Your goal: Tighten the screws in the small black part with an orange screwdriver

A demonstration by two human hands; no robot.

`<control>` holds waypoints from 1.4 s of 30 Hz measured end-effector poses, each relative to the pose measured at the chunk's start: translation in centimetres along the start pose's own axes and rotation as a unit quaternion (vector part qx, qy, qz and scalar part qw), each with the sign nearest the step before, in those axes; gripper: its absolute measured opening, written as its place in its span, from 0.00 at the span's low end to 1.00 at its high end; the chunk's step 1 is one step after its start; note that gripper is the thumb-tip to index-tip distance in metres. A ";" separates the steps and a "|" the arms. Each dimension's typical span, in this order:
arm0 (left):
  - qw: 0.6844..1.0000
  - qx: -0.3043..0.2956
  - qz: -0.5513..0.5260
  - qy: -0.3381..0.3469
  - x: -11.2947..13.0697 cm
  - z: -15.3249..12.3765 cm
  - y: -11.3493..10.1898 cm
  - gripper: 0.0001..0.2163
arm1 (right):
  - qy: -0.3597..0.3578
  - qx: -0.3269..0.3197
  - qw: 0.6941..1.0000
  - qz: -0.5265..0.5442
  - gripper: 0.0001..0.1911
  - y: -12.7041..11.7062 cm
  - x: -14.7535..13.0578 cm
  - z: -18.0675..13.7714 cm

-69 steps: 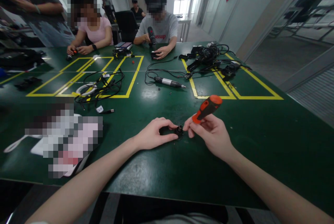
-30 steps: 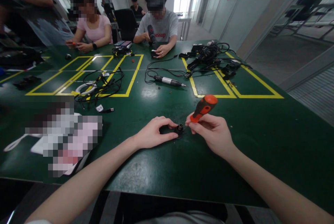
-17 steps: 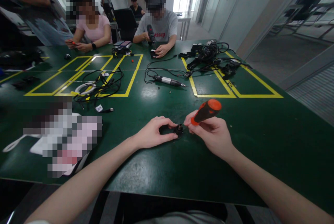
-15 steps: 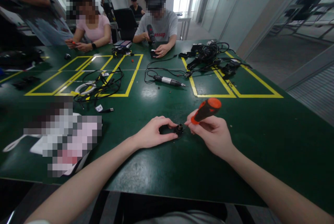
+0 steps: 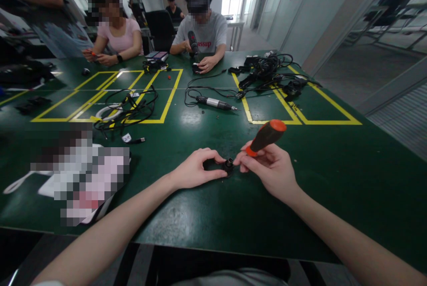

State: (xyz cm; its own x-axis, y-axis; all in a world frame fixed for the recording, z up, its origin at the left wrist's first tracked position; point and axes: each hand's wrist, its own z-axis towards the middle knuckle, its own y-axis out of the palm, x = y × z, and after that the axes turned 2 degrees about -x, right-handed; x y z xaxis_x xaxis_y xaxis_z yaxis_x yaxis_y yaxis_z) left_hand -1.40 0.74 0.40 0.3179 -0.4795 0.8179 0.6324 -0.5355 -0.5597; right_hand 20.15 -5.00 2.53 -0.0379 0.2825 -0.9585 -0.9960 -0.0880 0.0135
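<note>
Head view: the small black part (image 5: 228, 165) lies on the green table (image 5: 207, 215) right between the two hands, close to the person's edge of the table. The left hand (image 5: 195, 172) rests on the table and curls around the part's left side. Thumb and forefinger are closed on it, and only the part's round, ringed end shows past the fingertips. The right hand (image 5: 270, 168) comes in from the other side, closed around a screwdriver (image 5: 267, 137) with an orange and black handle. The handle slants up and away to the right, its orange cap highest, and its lower end points down at the part. The shaft and tip are hidden behind the fingers, so contact between tip and part cannot be told. The right fingertips reach the part's right edge, so both hands meet at it.

Farther back, well apart from the hands, a slim silver and black electric driver (image 5: 215, 104) lies on its cord. A loose tangle of cables (image 5: 128, 108) sits on the yellow tape lines (image 5: 170, 99) to the left. A heap of black leads (image 5: 270, 72) is at the far right. Across the table, a person in a grey shirt (image 5: 205, 34) holds a black tool (image 5: 192, 42) upright. A person in a pink shirt (image 5: 120, 39) has both hands on the table.
</note>
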 end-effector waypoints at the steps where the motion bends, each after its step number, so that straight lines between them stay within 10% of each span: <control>1: 1.000 0.001 -0.007 -0.003 0.0 0.0 0.0 0.10 | 0.003 0.001 1.000 0.000 0.14 0.0 -0.1 0.0; 14: 0.980 -0.037 -0.179 -0.082 0.1 0.1 -0.1 0.11 | -0.006 -0.035 0.999 0.023 0.17 0.1 -0.1 0.2; 42: 0.996 -0.020 -0.064 -0.059 0.3 -0.1 -0.1 0.12 | 0.001 -0.005 1.000 0.001 0.11 -0.2 0.1 0.4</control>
State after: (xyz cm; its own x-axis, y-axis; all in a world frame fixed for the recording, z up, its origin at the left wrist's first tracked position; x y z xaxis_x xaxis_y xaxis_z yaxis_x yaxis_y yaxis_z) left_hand -1.40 0.59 0.64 0.3178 -0.3219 0.8918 0.6457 -0.6153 -0.4522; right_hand 20.36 -4.58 2.52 -0.0406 0.2796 -0.9593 -0.9951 -0.0976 0.0137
